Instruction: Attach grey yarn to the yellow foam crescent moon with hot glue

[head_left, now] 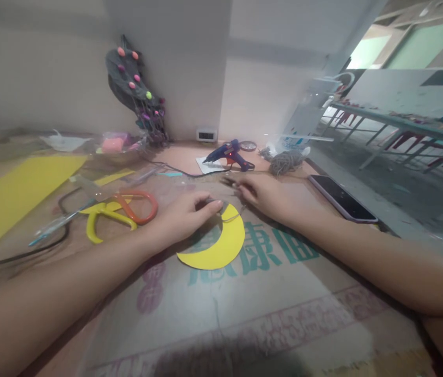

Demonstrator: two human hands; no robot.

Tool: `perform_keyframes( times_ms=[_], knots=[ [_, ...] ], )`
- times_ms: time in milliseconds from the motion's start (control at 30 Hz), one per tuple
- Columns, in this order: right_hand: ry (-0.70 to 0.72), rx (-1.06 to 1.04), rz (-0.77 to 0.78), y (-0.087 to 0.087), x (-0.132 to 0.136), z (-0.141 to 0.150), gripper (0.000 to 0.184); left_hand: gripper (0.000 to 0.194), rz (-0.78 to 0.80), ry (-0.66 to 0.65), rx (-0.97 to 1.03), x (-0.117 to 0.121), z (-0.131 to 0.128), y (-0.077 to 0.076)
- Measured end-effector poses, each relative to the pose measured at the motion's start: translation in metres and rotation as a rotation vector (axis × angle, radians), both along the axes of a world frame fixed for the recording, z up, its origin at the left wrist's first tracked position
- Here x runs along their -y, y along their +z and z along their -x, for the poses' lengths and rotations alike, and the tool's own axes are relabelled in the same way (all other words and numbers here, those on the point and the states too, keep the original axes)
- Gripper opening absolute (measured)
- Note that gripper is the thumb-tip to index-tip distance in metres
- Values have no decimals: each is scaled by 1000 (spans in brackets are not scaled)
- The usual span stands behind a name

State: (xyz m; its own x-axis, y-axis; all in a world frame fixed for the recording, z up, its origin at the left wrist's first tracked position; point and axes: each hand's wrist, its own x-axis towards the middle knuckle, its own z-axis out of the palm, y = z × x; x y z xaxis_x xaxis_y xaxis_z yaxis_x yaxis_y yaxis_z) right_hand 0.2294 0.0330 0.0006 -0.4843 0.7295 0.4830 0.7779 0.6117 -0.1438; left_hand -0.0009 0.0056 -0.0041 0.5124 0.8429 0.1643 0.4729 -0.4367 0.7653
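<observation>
A yellow crescent moon cutout (232, 238) lies over the printed sheet, its upper tip wrapped in grey yarn (232, 217). My left hand (190, 214) pinches that wrapped tip between thumb and fingers. A thin strand of the yarn crosses the yellow surface and rises toward my right hand (262, 193). The fingertips of that hand are closed together on the strand, just beyond the moon, and are slightly blurred by motion. Behind the right hand sits a ball of grey yarn (286, 163).
Orange-and-yellow-handled scissors (143, 207) lie left beside a yellow sheet (17, 193). A blue glue gun (227, 154) rests at the back, its black cord running left. At right is a phone (342, 198). A grey crescent decoration with colored balls (131, 78) leans on the wall.
</observation>
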Motion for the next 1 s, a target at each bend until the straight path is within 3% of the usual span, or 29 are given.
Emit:
perform_keyframes(
  times_ms=[133,233,400,600,1000],
  knots=[
    [-40,-476,-164,3,3,-3,19,39,37,11,-2,0,0,-2],
    [-1,-558,-154,2,6,-4,22,40,49,13,5,-1,0,-3],
    [82,-400,-71,-1,15,-6,30,39,96,29,45,0,0,-1],
    [230,25,-181,1,15,-12,42,34,105,51,82,1,0,2],
    [222,156,-233,0,16,-7,38,35,62,41,58,3,-1,2]
  ],
)
